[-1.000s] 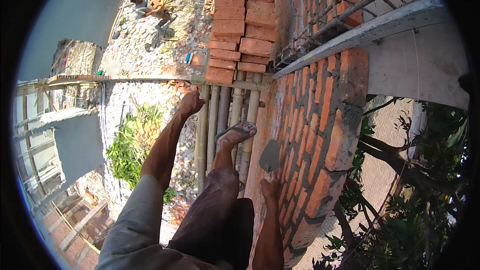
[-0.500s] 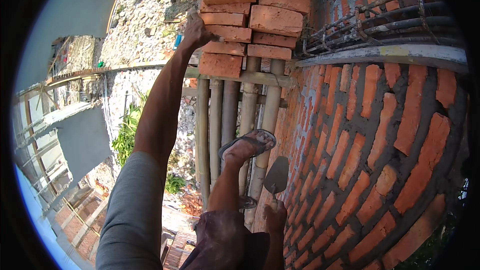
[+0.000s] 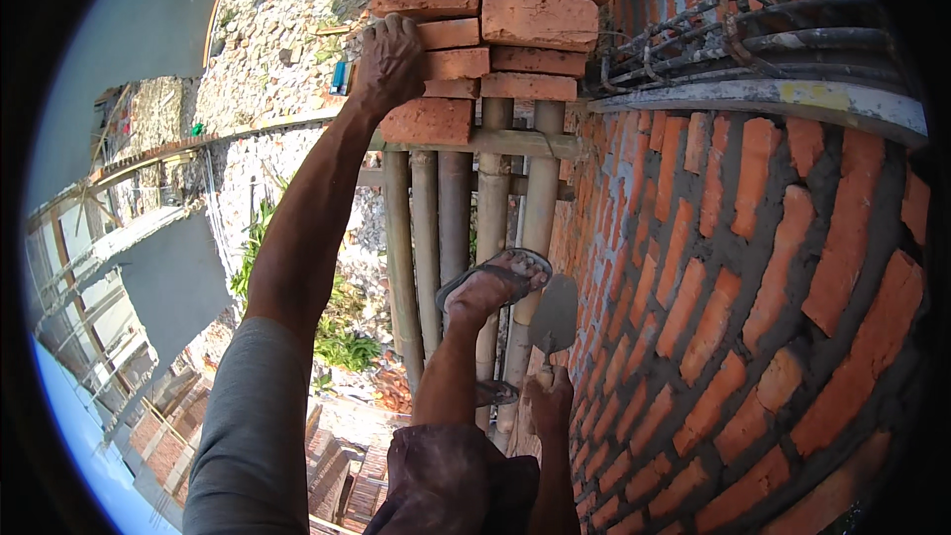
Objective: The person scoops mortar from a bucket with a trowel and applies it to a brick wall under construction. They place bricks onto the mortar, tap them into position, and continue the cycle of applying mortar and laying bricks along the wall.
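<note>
Grey-sleeved left arm stretched up from the lower edge, past a brown-clad knee (image 3: 451,466). Right hand (image 3: 548,404) low beside the knee, fingers closed round the handle of a trowel (image 3: 554,315); blade pointing up, flat and bare-looking, just off the face of the wall (image 3: 753,277). Sandalled foot (image 3: 492,287) planted on bamboo poles (image 3: 451,238) lashed side by side as a scaffold deck, trowel blade just to its right. Second sandal partly seen lower down, behind the shin.

Orange brick wall curving away on the right, grey mortar joints thick between courses. Steel bars (image 3: 753,20) and a pale concrete band (image 3: 773,99) across its top.

Farther up, left hand (image 3: 388,64) at the left edge of a brick stack (image 3: 495,20), fingers curled over the end of one brick (image 3: 448,34) in the middle rows, palm against the stack's side. Grip half closed, thumb hidden; brick not lifted, lying under the fingertips and extending to the right of the hand, other bricks above and below. Lowest brick (image 3: 428,121) resting on a cross pole at the head of the deck, just below the wrist.

Beyond and far beneath the poles: rubble-strewn ground (image 3: 287,50), green plants (image 3: 342,342), grey roof sheets (image 3: 178,287) at left.
</note>
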Demonstrator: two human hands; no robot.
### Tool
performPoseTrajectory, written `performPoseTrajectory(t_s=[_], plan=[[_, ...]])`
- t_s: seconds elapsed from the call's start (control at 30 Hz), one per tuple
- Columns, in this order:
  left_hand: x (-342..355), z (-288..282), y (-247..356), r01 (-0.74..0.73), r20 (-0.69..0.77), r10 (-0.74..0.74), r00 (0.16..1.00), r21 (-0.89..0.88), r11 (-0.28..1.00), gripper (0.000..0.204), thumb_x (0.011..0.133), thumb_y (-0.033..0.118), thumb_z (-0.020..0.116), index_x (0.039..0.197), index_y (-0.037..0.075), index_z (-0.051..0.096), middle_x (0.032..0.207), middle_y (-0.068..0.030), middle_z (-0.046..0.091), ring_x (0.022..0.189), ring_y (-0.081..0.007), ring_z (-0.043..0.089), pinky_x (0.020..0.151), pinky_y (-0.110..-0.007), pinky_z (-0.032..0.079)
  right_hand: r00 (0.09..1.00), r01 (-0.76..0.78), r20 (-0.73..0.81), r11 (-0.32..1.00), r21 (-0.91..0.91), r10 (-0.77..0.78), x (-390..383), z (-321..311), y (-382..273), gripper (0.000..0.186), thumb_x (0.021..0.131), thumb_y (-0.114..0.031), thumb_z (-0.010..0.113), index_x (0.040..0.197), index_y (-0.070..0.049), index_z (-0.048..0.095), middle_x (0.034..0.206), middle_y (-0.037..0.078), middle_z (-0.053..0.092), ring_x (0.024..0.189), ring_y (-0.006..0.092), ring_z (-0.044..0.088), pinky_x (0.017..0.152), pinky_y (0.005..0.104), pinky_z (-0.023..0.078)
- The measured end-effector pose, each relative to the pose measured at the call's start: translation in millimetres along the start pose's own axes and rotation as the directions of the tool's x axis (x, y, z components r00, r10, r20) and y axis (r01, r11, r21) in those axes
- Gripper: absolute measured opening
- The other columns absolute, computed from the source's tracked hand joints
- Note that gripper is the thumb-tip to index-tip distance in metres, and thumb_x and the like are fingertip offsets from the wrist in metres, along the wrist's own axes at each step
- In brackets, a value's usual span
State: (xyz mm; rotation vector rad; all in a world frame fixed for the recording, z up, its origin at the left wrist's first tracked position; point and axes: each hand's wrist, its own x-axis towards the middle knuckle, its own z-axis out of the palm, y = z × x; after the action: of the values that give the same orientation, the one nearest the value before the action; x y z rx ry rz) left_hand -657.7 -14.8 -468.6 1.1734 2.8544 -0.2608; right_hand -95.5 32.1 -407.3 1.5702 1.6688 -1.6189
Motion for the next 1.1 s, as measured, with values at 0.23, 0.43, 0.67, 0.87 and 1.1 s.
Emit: performPoseTrajectory(t_s=[0.23, 0.43, 0.67, 0.87, 1.1], plan=[[-13, -30, 2, 0.228, 0.32, -0.119, 0.94, -0.328, 0.917, 0.05, 0.059, 0.023, 0.073, 0.093, -0.01, 0.059, 0.09, -0.0213, 0.059, 0.088, -0.0334, 0.059, 0.076, -0.045, 0.05, 0.972, 0.163, 0.185, 0.982, -0.095, -0.143, 93, 45, -86, 0.038, 0.084, -0.011, 0.069, 0.116, 0.0, 0.051, 0.081, 0.005, 0.059, 0.065, 0.0121, 0.057, 0.055, 0.0283, 0.048], [-104, -69, 3, 0.719, 0.729, 0.237, 0.643, -0.68, 0.141, 0.067, 0.042, 0.023, 0.077, 0.1, -0.008, 0.068, 0.093, -0.0127, 0.066, 0.078, -0.0246, 0.065, 0.07, -0.033, 0.057, 0.913, 0.327, 0.263, 0.945, -0.016, -0.312, 130, 75, -143, 0.047, 0.086, -0.027, 0.07, 0.116, 0.005, 0.054, 0.074, 0.006, 0.058, 0.059, 0.0126, 0.056, 0.051, 0.028, 0.046], [-195, -64, 45, 0.805, 0.816, 0.236, 0.528, -0.57, 0.166, 0.105, 0.05, 0.028, 0.082, 0.137, -0.007, 0.036, 0.129, -0.0256, 0.05, 0.117, -0.0351, 0.049, 0.104, -0.042, 0.033, 0.787, 0.551, 0.338, 0.834, -0.007, -0.517, 81, 66, -141, 0.041, 0.084, -0.02, 0.065, 0.113, 0.008, 0.056, 0.097, 0.028, 0.063, 0.09, 0.0389, 0.061, 0.083, 0.042, 0.048], [-209, -34, 46, 0.843, 0.694, 0.529, 0.489, -0.532, -0.081, 0.119, 0.063, 0.058, 0.081, 0.15, 0.0, 0.023, 0.123, -0.0229, 0.053, 0.116, -0.0311, 0.052, 0.099, -0.038, 0.041, 0.856, 0.345, 0.375, 0.933, 0.1, -0.356, 59, 45, -115, 0.032, 0.085, -0.011, 0.063, 0.112, 0.005, 0.059, 0.09, 0.011, 0.065, 0.08, 0.0165, 0.059, 0.075, 0.0328, 0.049], [-184, -32, 51, 0.771, 0.67, 0.542, 0.508, -0.634, 0.06, 0.117, 0.064, 0.062, 0.078, 0.149, 0.001, 0.026, 0.125, -0.023, 0.055, 0.108, -0.0298, 0.06, 0.088, -0.042, 0.053, 0.896, 0.251, 0.376, 0.968, 0.013, -0.238, 67, 37, -102, 0.023, 0.087, -0.009, 0.062, 0.106, 0.005, 0.059, 0.087, 0.01, 0.062, 0.079, 0.0144, 0.056, 0.07, 0.0312, 0.049]])
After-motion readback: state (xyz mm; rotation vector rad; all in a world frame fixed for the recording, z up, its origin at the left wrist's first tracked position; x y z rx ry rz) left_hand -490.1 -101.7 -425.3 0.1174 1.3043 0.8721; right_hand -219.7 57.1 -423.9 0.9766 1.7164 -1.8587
